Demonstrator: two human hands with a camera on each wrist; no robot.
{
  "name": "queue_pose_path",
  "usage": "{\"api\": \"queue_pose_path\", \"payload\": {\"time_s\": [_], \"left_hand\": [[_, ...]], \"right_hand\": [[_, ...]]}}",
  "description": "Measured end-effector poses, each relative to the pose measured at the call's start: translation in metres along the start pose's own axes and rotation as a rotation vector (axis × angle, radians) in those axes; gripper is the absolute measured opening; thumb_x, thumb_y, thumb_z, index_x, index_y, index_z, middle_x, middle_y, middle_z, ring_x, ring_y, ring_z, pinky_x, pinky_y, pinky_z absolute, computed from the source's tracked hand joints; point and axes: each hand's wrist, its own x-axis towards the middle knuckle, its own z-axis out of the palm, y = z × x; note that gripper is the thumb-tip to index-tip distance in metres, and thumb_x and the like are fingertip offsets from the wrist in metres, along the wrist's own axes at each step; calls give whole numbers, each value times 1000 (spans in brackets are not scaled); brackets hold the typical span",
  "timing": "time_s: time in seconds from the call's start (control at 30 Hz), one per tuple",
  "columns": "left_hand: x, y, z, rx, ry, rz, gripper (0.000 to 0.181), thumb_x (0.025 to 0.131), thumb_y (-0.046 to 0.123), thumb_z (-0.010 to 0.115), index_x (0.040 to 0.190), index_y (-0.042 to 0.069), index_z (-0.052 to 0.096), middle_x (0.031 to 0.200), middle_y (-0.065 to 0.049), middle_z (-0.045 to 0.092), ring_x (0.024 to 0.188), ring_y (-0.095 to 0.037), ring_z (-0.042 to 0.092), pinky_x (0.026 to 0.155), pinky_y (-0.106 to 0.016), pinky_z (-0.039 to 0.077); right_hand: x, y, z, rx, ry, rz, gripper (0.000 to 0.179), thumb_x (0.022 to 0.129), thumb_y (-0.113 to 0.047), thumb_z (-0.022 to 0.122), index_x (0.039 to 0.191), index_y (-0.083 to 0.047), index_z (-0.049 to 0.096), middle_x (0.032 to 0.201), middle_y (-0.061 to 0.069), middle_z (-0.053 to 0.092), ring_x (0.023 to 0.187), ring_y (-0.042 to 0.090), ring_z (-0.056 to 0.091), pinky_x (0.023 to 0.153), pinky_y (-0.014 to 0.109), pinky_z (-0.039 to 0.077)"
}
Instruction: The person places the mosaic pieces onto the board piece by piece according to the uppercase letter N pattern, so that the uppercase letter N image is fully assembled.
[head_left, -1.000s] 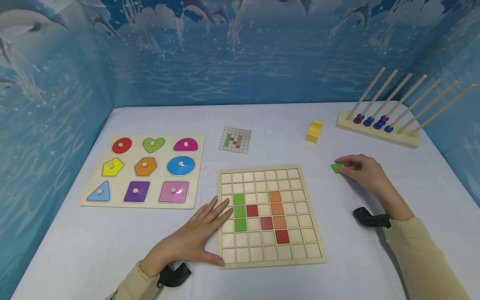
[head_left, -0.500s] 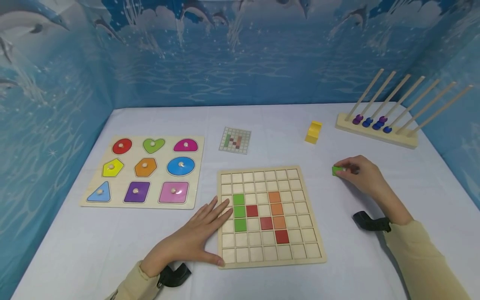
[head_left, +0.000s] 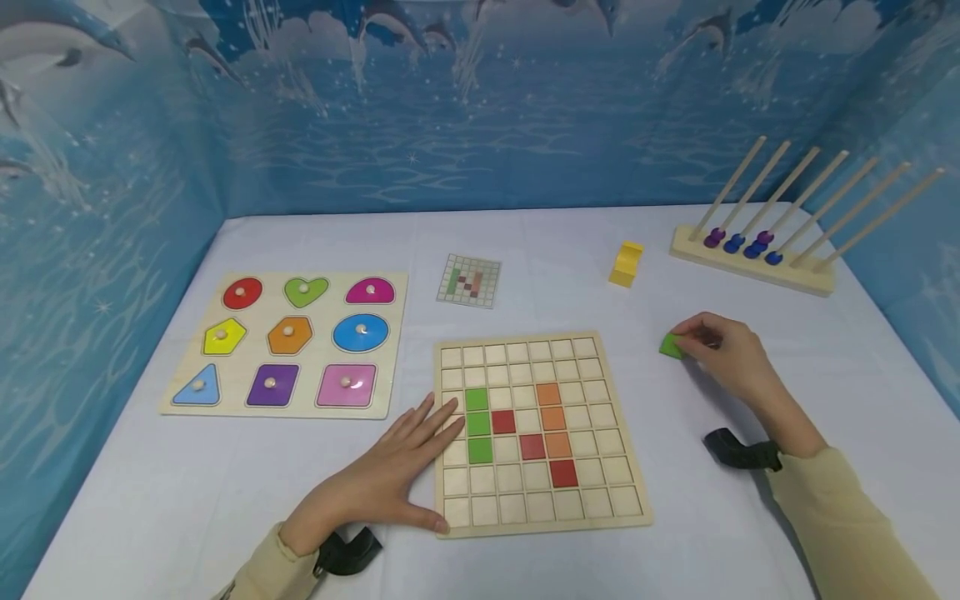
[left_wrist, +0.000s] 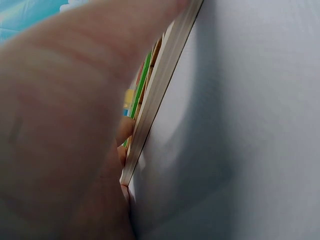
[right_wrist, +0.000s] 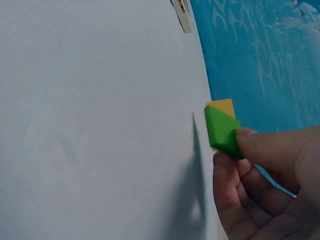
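Observation:
Between thumb and fingers, my right hand pinches a small green square tile to the right of the grid board. The right wrist view shows the same green tile close up, tilted, with its thick edge visible. My left hand lies spread with straight fingers across the left edge of the wooden grid board. In that board sit a column of green tiles, a column of orange tiles and red tiles on a diagonal. The left wrist view has the board's side edge beside the hand.
Behind the board lies a small pattern card. A yellow block stands to its right. At the back right is a wooden rack with upright pegs and beads. A knobbed shape puzzle occupies the left side.
The green tile has turned and tilted within my right hand's fingers, while that hand stays in nearly the same place. My left hand has stayed still on the board.

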Motion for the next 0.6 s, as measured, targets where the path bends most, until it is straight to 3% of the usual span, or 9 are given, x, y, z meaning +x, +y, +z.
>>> {"api": "queue_pose_path", "payload": {"time_s": [0.1, 0.23, 0.43, 0.6], "left_hand": [[0, 0, 0, 2, 1, 2, 113, 67, 63, 72, 151, 16, 14, 156, 5, -5, 139, -20, -15, 110, -42, -1], [0, 0, 0, 1, 1, 1, 113, 67, 63, 72, 151, 16, 13, 156, 5, -5, 139, -20, -15, 110, -42, -1], [0, 0, 0, 3, 4, 5, 113, 67, 63, 72, 151, 16, 12, 156, 4, -6, 139, -21, -15, 110, -42, -1], [0, 0, -1, 7, 9, 15, 113, 68, 63, 72, 151, 16, 12, 156, 4, -5, 139, -22, -14, 110, -42, 0]], "right_hand": [[-2, -15, -2, 80, -17, -9, 17, 93, -14, 60, 100, 0, 65, 94, 15, 64, 77, 16, 58, 59, 15, 46], [-7, -55, 4, 198, -72, -78, 14, 92, -9, 61, 100, 1, 66, 93, 13, 66, 75, 14, 63, 64, 18, 51], [-21, -114, 36, 386, -252, -141, 10, 86, 1, 65, 96, 1, 66, 88, 8, 67, 77, 25, 65, 66, 27, 54], [-34, -142, 69, 501, -425, -153, 7, 85, 1, 66, 91, -3, 67, 81, 4, 66, 73, 27, 65, 62, 31, 54]]}}
